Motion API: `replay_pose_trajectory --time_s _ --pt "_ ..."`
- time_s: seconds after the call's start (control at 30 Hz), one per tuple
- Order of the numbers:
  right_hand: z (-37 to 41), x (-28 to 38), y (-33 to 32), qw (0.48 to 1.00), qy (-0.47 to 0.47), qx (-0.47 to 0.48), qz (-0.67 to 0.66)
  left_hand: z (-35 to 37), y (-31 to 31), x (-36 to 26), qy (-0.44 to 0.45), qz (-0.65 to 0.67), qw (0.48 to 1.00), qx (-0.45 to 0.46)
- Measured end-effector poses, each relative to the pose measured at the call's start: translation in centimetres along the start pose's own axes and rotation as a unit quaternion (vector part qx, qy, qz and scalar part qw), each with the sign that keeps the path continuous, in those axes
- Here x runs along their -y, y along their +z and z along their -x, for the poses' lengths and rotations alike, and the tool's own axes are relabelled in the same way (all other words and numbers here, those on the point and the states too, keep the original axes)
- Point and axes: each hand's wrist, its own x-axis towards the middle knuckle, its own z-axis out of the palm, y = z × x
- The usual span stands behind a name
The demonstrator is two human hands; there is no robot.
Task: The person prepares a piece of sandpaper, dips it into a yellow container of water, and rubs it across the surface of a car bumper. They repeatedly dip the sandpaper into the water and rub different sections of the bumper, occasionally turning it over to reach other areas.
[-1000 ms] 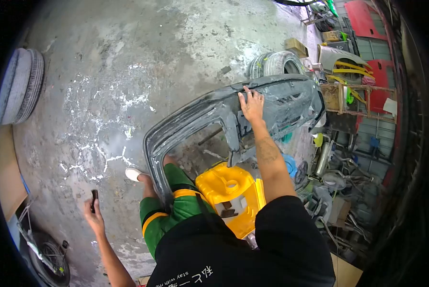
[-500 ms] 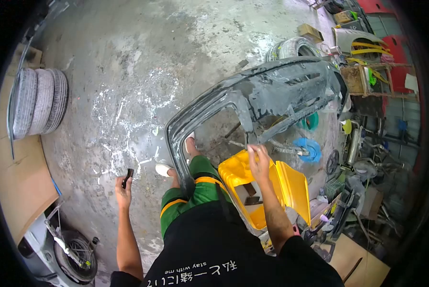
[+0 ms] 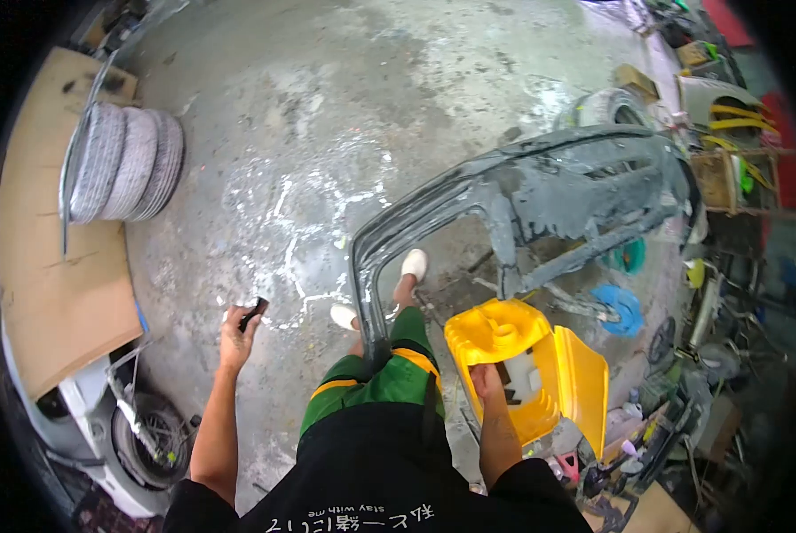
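Observation:
My left hand (image 3: 238,338) is closed on a small black object (image 3: 253,313) over the floor at the left. My right hand (image 3: 487,384) reaches into the opening of a yellow container (image 3: 540,410), where dark and whitish pieces lie; its fingertips are partly hidden there. A large grey bumper (image 3: 566,191) with smeared, patchy surfaces stands ahead of me. Its near end (image 3: 374,342) comes down by my green shorts (image 3: 371,382), between my legs. The container sits right of that end, with its yellow flap (image 3: 584,382) folded out to the right.
Stacked tires (image 3: 127,164) stand at the left beside cardboard (image 3: 60,293). A wheel (image 3: 152,440) shows at the lower left. Beyond the bumper are a teal bucket (image 3: 629,256) and a blue round item (image 3: 618,309). Parts and tools clutter the right side (image 3: 682,391).
My right hand has left the bumper's lower edge and gone down into the yellow container. My left hand still holds the black object, now turned differently. The whole view has shifted.

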Motion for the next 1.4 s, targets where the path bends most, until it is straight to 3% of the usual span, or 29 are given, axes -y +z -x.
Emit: replay_pose_trajectory --time_s 0.07,0.2,0.3,0.4,0.43,0.47,0.5,0.53,0.6,0.63,0.67,0.7,0.73,0.77,0.87,0.93,1.0,1.03,1.1,1.13,1.2,1.27,1.3,1.4 --pt "-2.7 -0.7 -1.7 0.997 0.026 -0.044 -0.051 0.9 0.4 -0.6 0.020 -0.014 1.000 0.009" --pt "-6.0 -0.5 -5.7 0.996 -0.047 -0.062 -0.042 1.1 1.7 -2.6 0.045 -0.041 0.997 0.038" --pt "-6.6 -0.1 -5.6 0.984 -0.043 0.021 -0.169 -0.4 4.4 -5.0 0.043 0.007 0.998 0.040" --pt "-5.1 1.3 -5.9 0.899 0.126 0.227 -0.352 -2.7 7.8 -8.4 0.070 0.080 0.993 0.055" --pt "-3.4 2.4 -3.8 0.901 0.125 0.228 -0.347 -3.5 9.2 -9.6 0.079 0.114 0.988 0.065" --pt "-0.1 3.9 0.7 0.959 -0.024 0.043 -0.279 -4.2 10.8 -10.7 0.087 0.148 0.982 0.076" --pt "2.3 4.8 3.8 0.954 -0.174 -0.146 -0.194 -4.7 12.6 -11.9 0.075 0.194 0.974 0.092" --pt "3.2 5.6 2.7 0.955 -0.174 -0.150 -0.189 -4.9 14.5 -13.1 0.061 0.239 0.963 0.110" --pt "5.0 8.5 -0.4 0.973 -0.203 0.051 -0.098 -5.3 17.7 -15.9 0.124 0.273 0.949 0.099" --pt "6.3 9.5 2.0 0.974 -0.199 -0.104 -0.008 -5.2 19.2 -17.5 0.119 0.322 0.932 0.112" --pt "6.8 9.7 4.8 0.973 -0.203 -0.105 -0.004 -5.1 20.4 -19.2 0.118 0.369 0.913 0.124" --pt "7.1 9.5 7.4 0.953 -0.223 -0.198 0.055 -4.8 21.5 -20.7 0.120 0.373 0.911 0.124" --pt "7.3 9.3 8.8 0.920 -0.239 -0.289 0.111 -4.6 22.3 -22.1 0.070 0.352 0.920 0.158" --pt "6.9 9.3 8.2 0.920 -0.236 -0.296 0.104 -4.5 22.6 -22.7 0.021 0.330 0.924 0.191" --pt "5.2 8.4 3.8 0.940 -0.245 -0.237 0.025 -3.5 22.3 -24.0 -0.033 0.372 0.897 0.239" --pt "4.7 6.8 0.7 0.957 -0.271 -0.079 -0.064 -3.4 22.0 -22.0 0.061 0.312 0.932 0.173" --pt "2.9 5.5 -2.1 0.970 -0.226 -0.079 -0.031 -3.1 17.4 -21.5 -0.032 0.310 0.929 0.201" --pt "2.7 5.1 -2.1 0.968 -0.235 -0.086 -0.034 -3.5 18.0 -18.1 0.037 0.336 0.932 0.133" --pt "0.3 4.1 -0.9 0.995 -0.060 -0.077 0.038 -3.3 14.6 -14.6 -0.016 0.296 0.949 0.107" --pt "-1.0 3.2 -2.6 0.997 0.001 0.023 0.073 -3.1 12.2 -12.7 -0.068 0.273 0.951 0.128" --pt "-2.9 1.9 -2.8 0.991 0.061 0.046 0.114 -1.7 8.1 -10.6 -0.098 0.247 0.960 0.092" --pt "-4.8 2.2 -3.6 0.983 0.147 -0.028 0.102 -0.9 5.8 -6.3 -0.127 0.219 0.965 0.071" --pt "-6.0 2.3 -3.3 0.984 0.148 -0.022 0.101 -0.7 4.6 -5.7 -0.151 0.222 0.961 0.071" --pt "-6.5 1.0 -2.9 0.998 -0.055 0.012 -0.005 -0.6 3.5 -5.5 -0.195 0.219 0.953 0.075"
